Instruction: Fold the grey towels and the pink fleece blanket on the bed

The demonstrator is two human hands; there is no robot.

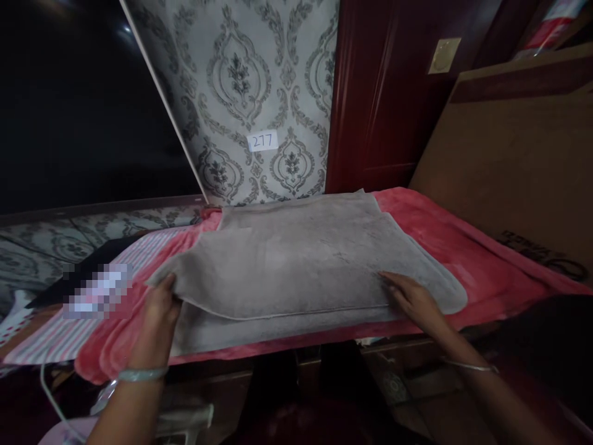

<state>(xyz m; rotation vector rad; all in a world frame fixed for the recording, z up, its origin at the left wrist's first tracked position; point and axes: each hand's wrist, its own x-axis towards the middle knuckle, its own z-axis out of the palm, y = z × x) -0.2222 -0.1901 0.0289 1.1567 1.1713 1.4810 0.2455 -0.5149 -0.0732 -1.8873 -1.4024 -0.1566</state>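
Note:
A grey plush cloth (296,266) lies in layers on a pink plush blanket (417,216). My left hand (162,303) is closed on the front left corner of its upper layer and holds that corner raised. From there the upper layer's front edge sags and curves down towards the middle. A lower grey layer shows beneath it along the front. My right hand (412,300) rests on the cloth's front right part, fingers stretched out to the left and thumb apart. Some wrinkles mark the cloth near the right hand's fingertips.
A striped cloth (55,334) and a blurred-out item (99,290) lie at the left. A large dark screen (88,105) stands behind them. Patterned wallpaper carries a "277" label (262,141). A big cardboard box (519,167) leans at the right beside a dark red door (389,93).

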